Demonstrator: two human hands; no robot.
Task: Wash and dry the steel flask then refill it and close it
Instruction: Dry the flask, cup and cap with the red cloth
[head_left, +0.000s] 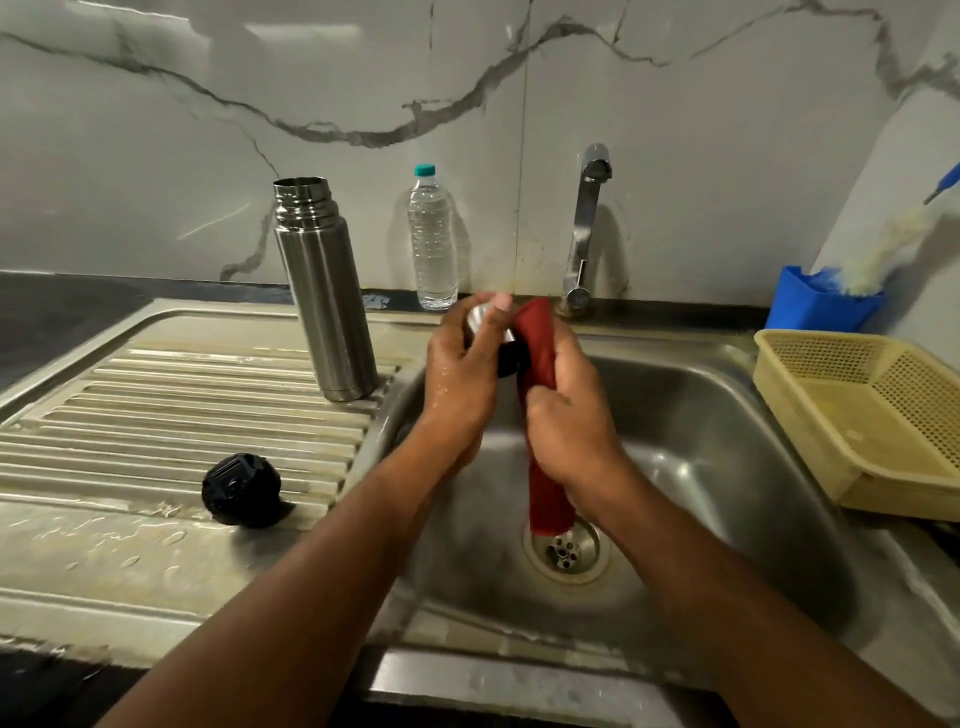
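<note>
Nearest, at 6 o'clock, my two forearms reach over the sink (727, 415) so that drips fall into the basin. My right hand (566, 415) curls around a red cloth (540, 353), whose loose tail hangs toward the drain (563, 551). My left hand (462, 374) grips the steel cup-lid (480, 317), turned against the cloth, I judge for drying. At 9 o'clock the black stopper (241, 488) lies on the wet ribbed drainboard (156, 405), set aside. Farther, at 11 o'clock, the steel flask (324, 291) stands upright and uncapped on the drainboard, probably to air. At 12 o'clock a capped water bottle (434, 244) waits beside the tap (587, 228), likely for refilling. At 3 o'clock sits a yellow basket (810, 374).
</note>
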